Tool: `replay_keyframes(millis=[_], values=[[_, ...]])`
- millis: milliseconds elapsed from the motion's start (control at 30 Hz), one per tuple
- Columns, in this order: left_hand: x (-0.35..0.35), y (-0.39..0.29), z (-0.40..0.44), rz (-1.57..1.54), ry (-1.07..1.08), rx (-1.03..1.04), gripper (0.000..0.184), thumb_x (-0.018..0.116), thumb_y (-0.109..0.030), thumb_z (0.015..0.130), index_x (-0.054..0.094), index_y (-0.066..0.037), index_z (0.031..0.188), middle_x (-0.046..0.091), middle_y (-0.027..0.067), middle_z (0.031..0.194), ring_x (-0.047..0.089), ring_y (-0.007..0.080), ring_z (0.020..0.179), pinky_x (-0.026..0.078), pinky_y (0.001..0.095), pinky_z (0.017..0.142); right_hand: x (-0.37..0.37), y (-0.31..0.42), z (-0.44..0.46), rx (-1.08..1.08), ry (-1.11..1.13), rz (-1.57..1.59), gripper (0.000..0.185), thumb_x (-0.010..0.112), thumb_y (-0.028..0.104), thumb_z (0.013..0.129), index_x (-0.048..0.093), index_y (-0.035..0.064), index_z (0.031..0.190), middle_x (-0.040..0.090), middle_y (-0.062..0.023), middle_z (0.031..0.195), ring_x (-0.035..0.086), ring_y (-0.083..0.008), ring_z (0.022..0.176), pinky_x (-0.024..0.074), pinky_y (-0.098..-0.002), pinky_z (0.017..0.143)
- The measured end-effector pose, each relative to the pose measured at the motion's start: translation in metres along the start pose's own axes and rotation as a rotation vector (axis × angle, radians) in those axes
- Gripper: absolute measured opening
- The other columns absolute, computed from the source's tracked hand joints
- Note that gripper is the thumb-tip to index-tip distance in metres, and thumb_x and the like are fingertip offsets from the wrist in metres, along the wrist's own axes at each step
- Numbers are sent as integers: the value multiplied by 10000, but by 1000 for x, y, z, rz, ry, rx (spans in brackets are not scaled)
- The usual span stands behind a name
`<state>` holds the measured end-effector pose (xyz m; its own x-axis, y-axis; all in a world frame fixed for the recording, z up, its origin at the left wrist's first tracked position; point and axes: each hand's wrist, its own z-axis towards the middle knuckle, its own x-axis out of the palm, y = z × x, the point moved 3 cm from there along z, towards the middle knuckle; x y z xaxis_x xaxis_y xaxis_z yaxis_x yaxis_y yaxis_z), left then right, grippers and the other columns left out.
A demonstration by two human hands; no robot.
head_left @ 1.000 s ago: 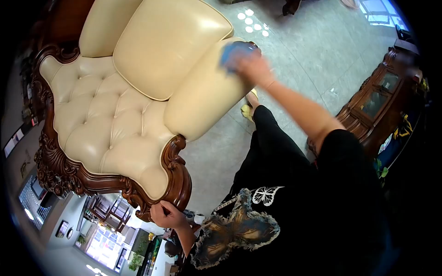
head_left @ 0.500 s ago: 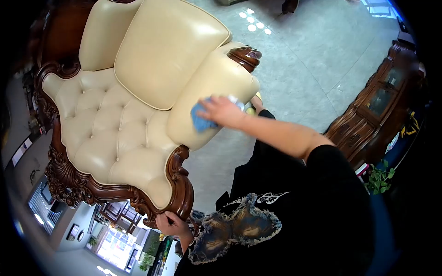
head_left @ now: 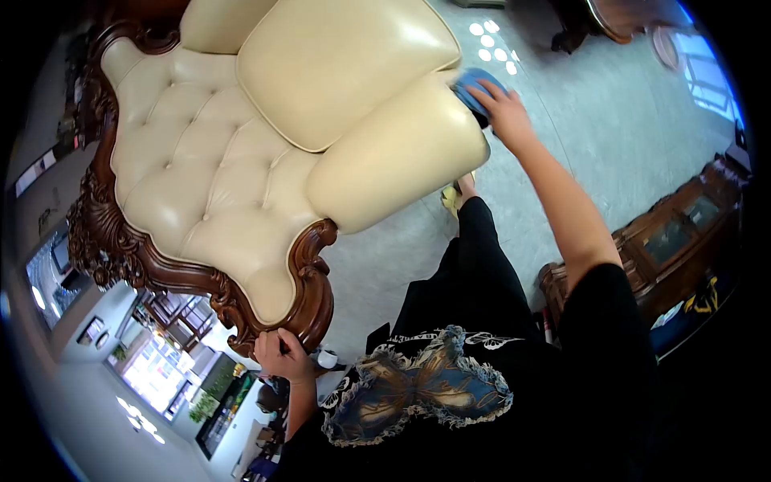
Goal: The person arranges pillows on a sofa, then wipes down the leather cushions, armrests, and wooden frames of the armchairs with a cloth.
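Note:
In the head view a cream leather sofa (head_left: 217,153) with a tufted surface and a carved dark wood frame (head_left: 313,293) fills the left and centre. My right hand (head_left: 499,108) is closed on a blue cloth (head_left: 475,83), fingers spread over it, at the far end of the padded cream roll (head_left: 401,153). The carved wood under the cloth is mostly hidden. My left hand (head_left: 281,353) is curled against the lower end of the wood frame. What its fingers hold, if anything, is hidden.
A carved dark wood cabinet (head_left: 654,249) with glass panes stands at the right. Another dark wood piece (head_left: 622,16) is at the top right. Grey tiled floor (head_left: 554,104) runs between them and the sofa. My foot in a yellow slipper (head_left: 450,199) is beside the roll.
My right hand has moved the blue cloth from the near side of the padded roll up and right to its far end. My left hand stays at the wood frame. The view has shifted.

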<state>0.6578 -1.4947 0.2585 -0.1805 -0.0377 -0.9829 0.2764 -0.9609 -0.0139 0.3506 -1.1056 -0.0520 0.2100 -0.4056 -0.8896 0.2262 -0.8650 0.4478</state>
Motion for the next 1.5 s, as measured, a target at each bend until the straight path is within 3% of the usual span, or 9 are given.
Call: replay_keyframes(millis=[133, 300, 400, 567, 667, 767, 1033, 1300, 1500], values=[[11, -17, -3, 40, 32, 2, 225, 618, -54, 785, 470, -65, 615, 437, 96, 625, 460, 300, 597, 324, 405, 565, 21, -121, -110, 410, 669, -240, 364, 509, 77, 858, 663, 113, 1187, 668, -175, 1145, 641, -373, 1032, 508, -444, 880], [29, -32, -5, 14, -28, 64, 200, 656, -80, 770, 508, -80, 636, 474, 85, 651, 473, 295, 604, 338, 407, 574, -64, -32, -126, 576, 176, 204, 479, 616, -85, 680, 668, 36, 1140, 681, -188, 1077, 643, -370, 1030, 514, -392, 879], [44, -46, -3, -97, -145, 56, 188, 663, -89, 769, 521, -79, 646, 481, 83, 656, 483, 285, 593, 351, 398, 579, -85, 110, -79, 102, -146, 564, 672, 550, -162, 632, 574, 63, 1264, 609, -164, 1179, 600, -325, 1126, 480, -375, 962], [73, -68, -2, -312, -257, 16, 158, 658, -58, 791, 567, -40, 663, 540, 111, 643, 540, 299, 610, 413, 404, 596, -92, 317, -82, -692, 371, 636, 726, 668, -51, 670, 534, 161, 1350, 554, -108, 1359, 540, -367, 1167, 441, -417, 1019], [91, -70, -7, -709, -420, 39, 89, 631, -8, 798, 613, 2, 711, 644, 138, 744, 626, 287, 705, 512, 379, 680, -2, 277, -58, -1085, 490, 670, 552, 576, 31, 772, 619, 193, 1298, 670, -121, 1177, 623, -336, 1021, 482, -404, 945], [97, -57, -2, -900, -326, 279, 68, 675, -39, 798, 625, -7, 765, 669, 154, 925, 673, 320, 912, 543, 389, 799, -24, 143, -3, -464, 600, -807, 153, 734, 195, 734, 781, 162, 876, 731, -104, 895, 695, -303, 836, 526, -409, 772], [108, 48, -56, -842, -245, 238, 87, 705, -62, 796, 631, -17, 785, 662, 114, 881, 650, 284, 803, 520, 352, 710, -178, 239, -84, -279, -228, 517, 695, 564, -106, 648, 565, 71, 1321, 662, -146, 1140, 647, -225, 1000, 480, -300, 900], [115, 134, -58, -843, -118, -76, 78, 670, -105, 846, 642, -37, 819, 624, 97, 766, 615, 277, 705, 489, 354, 633, -120, 343, -117, -259, 100, -189, 730, 617, -62, 648, 564, 174, 1336, 606, -80, 1281, 549, -342, 1115, 454, -391, 994], [133, 162, -20, -765, 141, 107, 130, 655, -182, 884, 685, -59, 915, 675, 98, 860, 650, 264, 777, 509, 352, 699, -127, 334, -98, -95, 79, 123, 579, 540, -83, 653, 630, 39, 1212, 670, -193, 1120, 638, -352, 1011, 472, -348, 914]])
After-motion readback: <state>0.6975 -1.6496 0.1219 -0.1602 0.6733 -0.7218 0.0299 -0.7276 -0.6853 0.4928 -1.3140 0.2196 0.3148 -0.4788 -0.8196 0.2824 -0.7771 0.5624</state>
